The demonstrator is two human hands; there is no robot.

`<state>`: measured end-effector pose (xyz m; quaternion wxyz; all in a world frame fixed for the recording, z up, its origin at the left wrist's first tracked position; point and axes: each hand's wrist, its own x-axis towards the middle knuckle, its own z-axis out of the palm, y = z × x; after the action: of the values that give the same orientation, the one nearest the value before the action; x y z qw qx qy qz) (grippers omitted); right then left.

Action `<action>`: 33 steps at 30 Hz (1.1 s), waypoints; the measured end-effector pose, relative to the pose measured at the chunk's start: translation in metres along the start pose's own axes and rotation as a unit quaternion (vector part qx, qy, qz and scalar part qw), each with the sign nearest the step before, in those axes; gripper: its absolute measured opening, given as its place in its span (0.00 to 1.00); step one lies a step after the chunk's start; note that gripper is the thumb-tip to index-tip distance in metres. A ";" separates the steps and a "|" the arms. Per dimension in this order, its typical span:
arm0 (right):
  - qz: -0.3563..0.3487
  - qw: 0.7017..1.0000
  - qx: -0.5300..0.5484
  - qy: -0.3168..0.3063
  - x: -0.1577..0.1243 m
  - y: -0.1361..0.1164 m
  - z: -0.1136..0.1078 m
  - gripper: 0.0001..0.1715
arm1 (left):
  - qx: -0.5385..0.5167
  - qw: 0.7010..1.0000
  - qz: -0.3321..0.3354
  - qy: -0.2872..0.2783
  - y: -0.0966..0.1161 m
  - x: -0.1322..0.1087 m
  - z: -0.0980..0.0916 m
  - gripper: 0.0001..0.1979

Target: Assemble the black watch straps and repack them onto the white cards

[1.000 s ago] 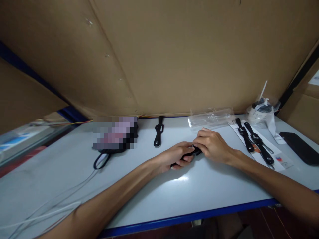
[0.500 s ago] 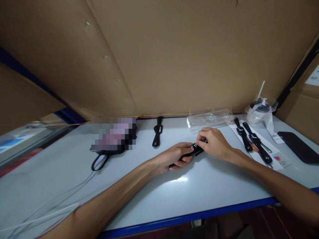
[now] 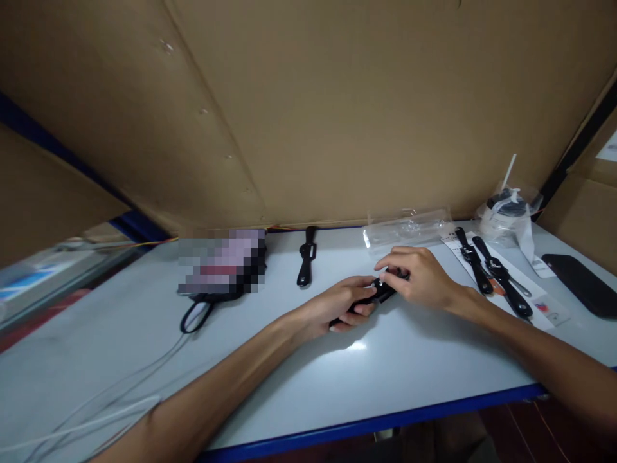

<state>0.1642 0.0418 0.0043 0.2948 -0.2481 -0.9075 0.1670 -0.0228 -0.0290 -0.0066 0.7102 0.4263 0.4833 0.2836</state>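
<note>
My left hand (image 3: 344, 302) is wrapped round one handle of a black spokeshave (image 3: 380, 288), which slants up to the right just above the table. My right hand (image 3: 417, 276) bends over the tool's other end, thumb and fingertips closed in at a small shiny knob on its middle part. The fingers partly hide the far handle and the knob. A second spokeshave (image 3: 305, 257) lies alone on the table, beyond my left hand. Two more spokeshaves, one on the left (image 3: 473, 260) and one on the right (image 3: 504, 276), rest on printed card beyond my right forearm.
Clear plastic packaging (image 3: 407, 228) lies at the back by the cardboard wall (image 3: 337, 116). A bagged cup with a straw (image 3: 506, 215) and a dark flat case (image 3: 581, 283) are at the right. At the left lies a blurred-out device (image 3: 224, 263) with a strap loop and cables.
My right fingers have shifted slightly at the knob and spread a little along the spokeshave. My left hand keeps its hold. The view has turned slightly.
</note>
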 end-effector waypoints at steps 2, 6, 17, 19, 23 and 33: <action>-0.001 1.000 -0.001 -0.018 0.000 0.003 -0.002 0.03 | 0.004 1.000 -0.001 -0.001 0.000 0.000 0.000 0.06; 0.001 0.999 -0.014 -0.039 0.000 0.005 0.000 0.10 | 0.015 1.000 -0.005 -0.005 0.000 0.000 0.001 0.06; 0.063 0.997 -0.025 -0.044 -0.004 0.003 0.014 0.22 | 0.046 0.999 -0.010 -0.016 0.001 0.000 0.001 0.08; 0.086 0.995 -0.011 -0.044 -0.003 0.001 0.014 0.24 | 0.045 0.999 -0.010 -0.019 0.001 -0.001 0.001 0.08; 0.095 0.994 0.049 -0.033 0.000 0.001 0.008 0.20 | 0.035 0.999 -0.006 -0.014 0.001 -0.003 0.002 0.07; 0.034 0.987 0.071 -0.139 0.009 0.014 -0.018 0.16 | 0.024 0.999 -0.002 -0.035 0.002 -0.002 0.001 0.05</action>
<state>0.1745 0.0610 0.0161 0.1772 -0.2318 -0.9164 0.2739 -0.0231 -0.0303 -0.0036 0.7170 0.4517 0.4655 0.2554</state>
